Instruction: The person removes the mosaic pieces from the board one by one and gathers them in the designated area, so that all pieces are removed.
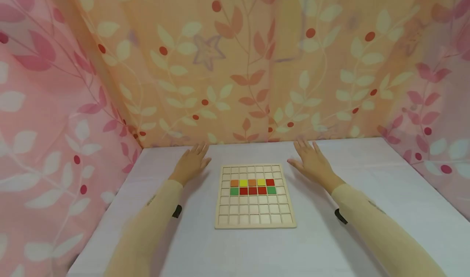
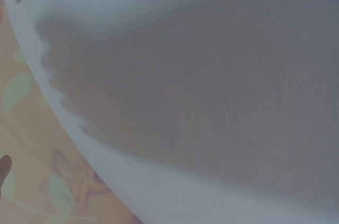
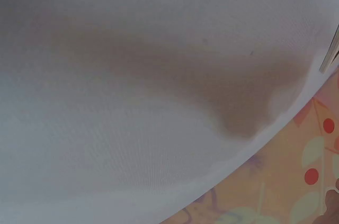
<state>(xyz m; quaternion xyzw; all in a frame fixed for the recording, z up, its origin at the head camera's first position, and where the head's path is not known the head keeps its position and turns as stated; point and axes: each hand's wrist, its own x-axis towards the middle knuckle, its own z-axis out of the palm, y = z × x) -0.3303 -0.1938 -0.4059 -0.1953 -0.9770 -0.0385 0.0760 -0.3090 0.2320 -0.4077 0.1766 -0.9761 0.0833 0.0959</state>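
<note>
A square wooden grid board (image 1: pixel 255 227) lies flat on the table between the two hands. Two rows of coloured tiles fill part of its middle. The upper row runs orange (image 1: pixel 234 183), yellow, orange, yellow, red (image 1: pixel 270 182); the lower has a green tile (image 1: pixel 234 191) at each end and red tiles (image 1: pixel 253 191) between. To the left of the board, the left hand (image 1: pixel 191 163) is held over the table, fingers straight, holding nothing. The right hand (image 1: pixel 313 163) mirrors it on the right, fingers extended and nothing held. Both wrist views mostly show hand shadows on the cloth.
A white cloth covers the table (image 1: pixel 198 248). Behind it hangs an orange leaf-patterned curtain (image 1: pixel 235 65), with pink patterned curtains at the left (image 1: pixel 44 126) and right (image 1: pixel 440 105). Each sleeved forearm has a dark band (image 1: pixel 177 211) beneath it.
</note>
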